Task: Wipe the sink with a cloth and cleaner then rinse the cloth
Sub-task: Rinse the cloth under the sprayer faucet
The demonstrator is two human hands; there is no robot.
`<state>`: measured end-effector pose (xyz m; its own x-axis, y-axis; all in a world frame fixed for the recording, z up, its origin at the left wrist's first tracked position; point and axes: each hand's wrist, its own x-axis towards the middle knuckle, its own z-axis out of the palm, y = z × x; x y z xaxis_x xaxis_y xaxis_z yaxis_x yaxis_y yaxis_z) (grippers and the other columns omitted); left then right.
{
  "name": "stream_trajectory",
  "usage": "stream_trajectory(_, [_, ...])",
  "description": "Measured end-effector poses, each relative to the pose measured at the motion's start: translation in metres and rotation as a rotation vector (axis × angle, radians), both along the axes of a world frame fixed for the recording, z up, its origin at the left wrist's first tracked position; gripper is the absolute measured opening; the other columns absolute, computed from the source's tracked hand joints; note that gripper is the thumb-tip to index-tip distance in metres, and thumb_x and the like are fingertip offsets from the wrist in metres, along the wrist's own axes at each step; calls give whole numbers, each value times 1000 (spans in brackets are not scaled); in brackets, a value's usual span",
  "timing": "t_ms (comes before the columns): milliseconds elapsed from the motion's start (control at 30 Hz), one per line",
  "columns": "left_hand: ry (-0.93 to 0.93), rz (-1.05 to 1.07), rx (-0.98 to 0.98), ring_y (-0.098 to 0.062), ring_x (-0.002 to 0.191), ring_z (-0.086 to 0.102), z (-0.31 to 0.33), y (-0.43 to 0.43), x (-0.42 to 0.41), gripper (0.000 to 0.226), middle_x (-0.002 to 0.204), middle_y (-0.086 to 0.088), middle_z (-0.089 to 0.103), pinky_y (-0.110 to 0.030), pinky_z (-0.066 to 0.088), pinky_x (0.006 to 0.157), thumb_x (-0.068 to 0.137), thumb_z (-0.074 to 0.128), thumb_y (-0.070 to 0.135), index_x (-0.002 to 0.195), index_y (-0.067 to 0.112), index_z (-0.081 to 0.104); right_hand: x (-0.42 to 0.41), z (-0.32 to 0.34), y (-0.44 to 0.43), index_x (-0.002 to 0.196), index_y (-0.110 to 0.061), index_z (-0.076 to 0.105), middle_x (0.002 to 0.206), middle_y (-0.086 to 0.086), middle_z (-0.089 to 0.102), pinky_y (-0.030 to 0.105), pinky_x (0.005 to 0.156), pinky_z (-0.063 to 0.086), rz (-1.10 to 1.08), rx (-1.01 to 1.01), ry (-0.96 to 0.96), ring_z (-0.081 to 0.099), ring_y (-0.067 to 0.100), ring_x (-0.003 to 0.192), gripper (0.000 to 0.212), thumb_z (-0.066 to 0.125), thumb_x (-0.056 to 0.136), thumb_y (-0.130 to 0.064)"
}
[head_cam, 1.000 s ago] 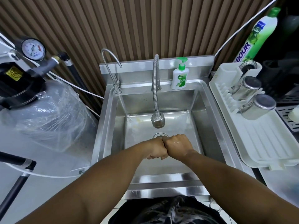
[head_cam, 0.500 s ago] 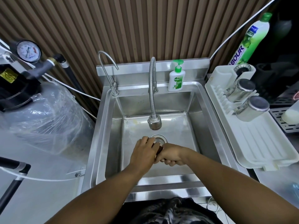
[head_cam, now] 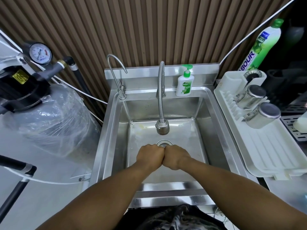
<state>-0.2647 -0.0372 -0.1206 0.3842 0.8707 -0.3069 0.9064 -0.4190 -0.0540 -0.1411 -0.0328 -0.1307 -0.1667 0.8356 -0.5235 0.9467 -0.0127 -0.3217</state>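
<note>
Grip closed — left hand (head_cam: 150, 155) and right hand (head_cam: 177, 156) fists touching over sink (head_cam: 221, 123).

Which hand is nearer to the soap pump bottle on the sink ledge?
Right. The right hand is below the soap pump bottle, slightly leftward; the left hand sits further left.

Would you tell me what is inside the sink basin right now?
Inside the sink both fists, left hand and right hand, press together just in front of the drain, below the flexible faucet head. Whether they enclose a cloth cannot be seen; the fingers cover it.
</note>
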Motion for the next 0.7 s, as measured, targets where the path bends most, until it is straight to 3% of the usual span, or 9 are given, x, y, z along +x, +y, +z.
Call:
stream_trajectory(100, [-80,79,-119,-33,98,65,5,3,9,24,109,-9,66,-33,44,72,85,57,10,108,15,63,6,0,-3,111,-23,62,90,-1,64,30,67,41,85,137,-115,57,24,77,31,54,81,-26])
stream_trajectory(233, [-182,201,-329,-27,81,56,8,7,17,15,89,-4,57,-31,44,69,85,59,11,88,21,49,11,-9,-10,112,-19,65,107,5,70,33,73,43,200,267,-223,66,27,95,29,52,88,-27])
stream_trajectory(367, [-216,218,-448,-24,76,56,3,6,19,7,74,-1,52,-28,43,59,85,55,7,85,13,51,15,-13,-15,109,-17,67,107,6,72,35,77,47,297,309,-282,68,29,95,26,50,90,-24])
stream_trajectory(500, [-309,288,-488,-23,75,58,-7,4,17,8,72,-2,55,-24,38,52,83,59,8,79,13,55,13,-7,-11,111,-16,65,109,9,70,34,74,44,305,244,-274,67,31,97,25,54,89,-22])
stream_trajectory(567, [-441,357,-525,-21,75,59,-15,2,13,14,75,0,60,-22,38,53,80,69,14,73,18,57,24,0,-2,121,-18,55,108,9,67,34,71,46,222,106,-115,65,31,96,40,66,83,-25])
stream_trajectory(633, [-637,423,-572,-15,70,59,-18,-3,9,15,78,4,62,-20,40,53,81,77,27,81,26,62,48,12,6,119,-18,51,99,5,65,32,68,47,75,-99,241,62,24,87,54,81,75,-22])
stream_trajectory(700, [-830,471,-603,-9,60,55,-13,-10,9,21,78,7,60,-18,41,46,86,75,37,95,32,56,72,27,5,110,-15,59,85,3,63,29,61,46,-69,-198,573,58,17,74,43,84,75,-14])
